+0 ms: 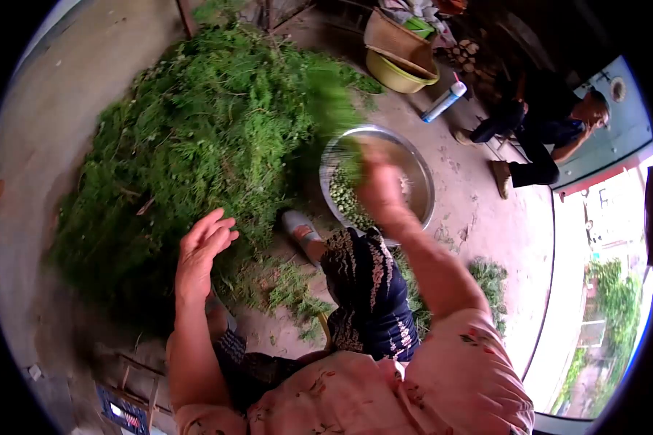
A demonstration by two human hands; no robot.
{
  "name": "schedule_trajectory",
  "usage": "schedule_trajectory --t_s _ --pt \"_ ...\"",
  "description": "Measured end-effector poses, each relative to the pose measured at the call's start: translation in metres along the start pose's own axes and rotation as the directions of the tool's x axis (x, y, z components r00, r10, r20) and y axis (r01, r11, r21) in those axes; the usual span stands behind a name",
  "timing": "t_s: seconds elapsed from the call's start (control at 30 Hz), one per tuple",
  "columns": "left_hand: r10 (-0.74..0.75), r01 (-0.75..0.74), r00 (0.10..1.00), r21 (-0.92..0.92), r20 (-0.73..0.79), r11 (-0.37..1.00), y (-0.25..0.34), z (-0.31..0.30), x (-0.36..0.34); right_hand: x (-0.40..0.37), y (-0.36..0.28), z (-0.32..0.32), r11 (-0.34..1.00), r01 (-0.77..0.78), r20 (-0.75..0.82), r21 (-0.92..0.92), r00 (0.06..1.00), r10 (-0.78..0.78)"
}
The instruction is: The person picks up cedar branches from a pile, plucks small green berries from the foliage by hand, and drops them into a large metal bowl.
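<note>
My left hand (207, 243) is raised in front of the heap of cut green branches (196, 130), its fingers loosely bent and apart, with nothing visible in it. Over the metal basin (425, 170), my right hand (379, 185) is smeared by motion. A blurred leafy green branch (332, 101) extends up from its fingers, which appear closed on the stem. Small round green cones or seeds (347, 199) lie in the basin's left part. The exact grip on the branch is hidden by the blur.
Loose sprigs (290, 290) lie around my feet. Beyond the basin are a yellow tub (395, 78) with a woven basket (395, 40) on it, and a blue-and-white spray can (444, 101). Another person (544, 138) sits at the right, near a bright doorway (580, 290).
</note>
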State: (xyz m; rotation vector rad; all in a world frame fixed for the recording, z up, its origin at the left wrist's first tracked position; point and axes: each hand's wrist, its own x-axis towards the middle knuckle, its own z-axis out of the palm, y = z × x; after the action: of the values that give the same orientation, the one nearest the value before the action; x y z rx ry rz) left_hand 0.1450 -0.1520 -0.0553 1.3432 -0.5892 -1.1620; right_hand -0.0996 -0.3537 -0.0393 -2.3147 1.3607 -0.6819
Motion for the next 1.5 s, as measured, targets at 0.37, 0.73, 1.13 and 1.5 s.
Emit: schedule_trajectory --t_s 0.37,0.73,1.13,1.5 --pt "0.035 -0.15 0.851 -0.179 -0.524 0.972 -0.008 -0.075 -0.04 -0.327 0.368 -0.19 0.573 -0.69 -0.07 -0.442 0.663 0.745" --pt "0.831 -0.759 0.551 -0.366 0.079 0.538 0.113 0.069 -0.198 -0.127 0.034 -0.037 0.97 0.096 -0.296 0.222 0.955 -0.026" --pt "0.884 -0.597 0.41 -0.666 0.226 0.447 0.122 0.129 -0.27 -0.122 -0.021 -0.005 0.948 0.283 0.031 0.148 0.957 -0.29" --pt "0.89 -0.857 0.456 -0.277 -0.011 0.435 0.127 0.026 -0.292 -0.126 -0.028 -0.001 0.921 0.38 0.04 0.09 0.922 -0.384"
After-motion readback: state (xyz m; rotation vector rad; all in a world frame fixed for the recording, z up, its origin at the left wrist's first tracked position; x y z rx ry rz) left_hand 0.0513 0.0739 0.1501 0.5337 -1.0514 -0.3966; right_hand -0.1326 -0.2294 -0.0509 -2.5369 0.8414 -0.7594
